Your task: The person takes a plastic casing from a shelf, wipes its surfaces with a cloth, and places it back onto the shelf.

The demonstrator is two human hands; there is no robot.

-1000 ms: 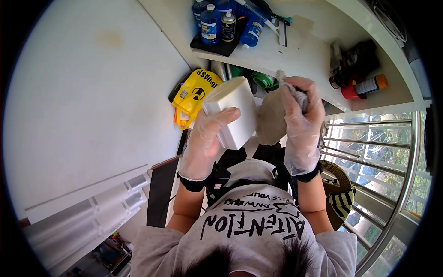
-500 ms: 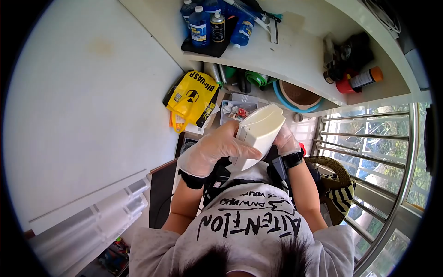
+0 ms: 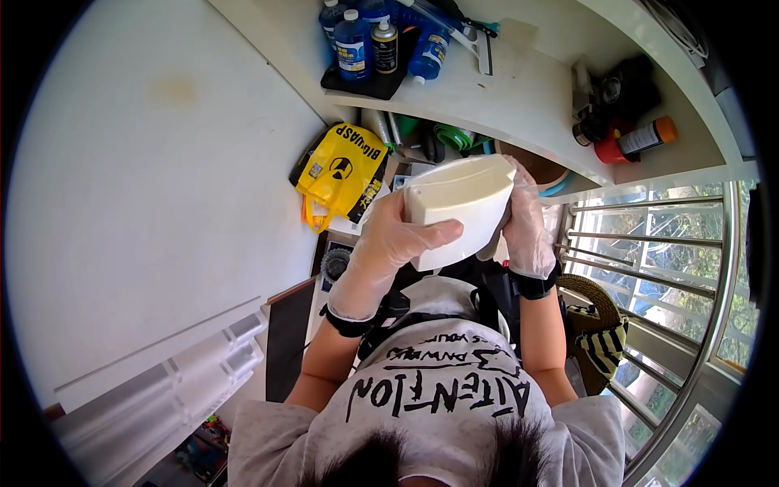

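Note:
A white plastic casing (image 3: 466, 215), boxy with a curved top face, is held up in front of my chest. My left hand (image 3: 398, 243), in a clear disposable glove, grips its left side, with the thumb lying across the near face. At the other end, my right hand (image 3: 529, 223), gloved the same way, holds the right edge; its fingertips are partly hidden behind the casing. Something greyish shows beneath the right fingers, too covered to make out. Both wrists wear black bands.
Blue bottles (image 3: 352, 49) and a spray can (image 3: 385, 47) stand on the shelf ahead. Below it hangs or lies a yellow bag (image 3: 337, 174). A white panel (image 3: 154, 187) fills the left; a barred window (image 3: 649, 252) and striped woven bag (image 3: 596, 341) are at right.
The white casing has turned so that its long side lies more sideways and its top face shows more. My right hand has moved up and right along its edge.

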